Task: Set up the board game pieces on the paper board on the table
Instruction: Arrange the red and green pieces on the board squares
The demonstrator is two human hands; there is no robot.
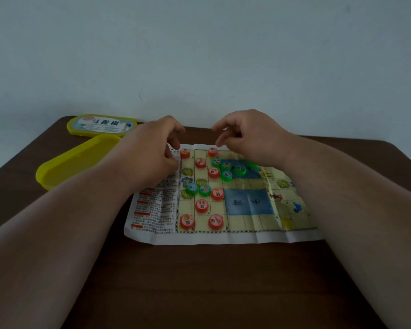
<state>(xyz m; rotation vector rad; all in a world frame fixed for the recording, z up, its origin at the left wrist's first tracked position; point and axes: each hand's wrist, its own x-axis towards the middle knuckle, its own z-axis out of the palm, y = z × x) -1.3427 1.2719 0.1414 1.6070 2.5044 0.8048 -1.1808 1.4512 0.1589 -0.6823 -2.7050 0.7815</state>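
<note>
1. Hands are hovering over the far edge of the paper board [247, 224], which is lying flat on the brown table [199, 281], creased and with a printed rules column down its left side.
2. I am seeing my left hand [152, 148] with fingers loosely curled, fingertips pointing down near the far-left corner of the grid; I cannot tell whether it is pinching anything.
3. I am seeing my right hand [244, 136] also loosely curled and holding nothing that I can make out, hanging just above a red piece [212, 152] at the far edge.
4. Red pieces are sitting spread over the left part of the grid, including one at the far-left corner [184, 153] and two along the near row [187, 222] [215, 221].
5. Green pieces [226, 170] are bunching in a cluster touching one another by the far blue river patch, with two more [198, 189] side by side further left, among the reds.
6. I judge the red side is roughly laid out, while the greens are waiting to be moved to the right end of the board.
7. To do this well, I am planning to lift each green disc straight up by its rim, avoiding dragging, since the thin paper is likely to slide or wrinkle and nudge its neighbours.
8. A yellow tray [57, 172] and its labelled lid [102, 124] are lying at the far left.
</note>
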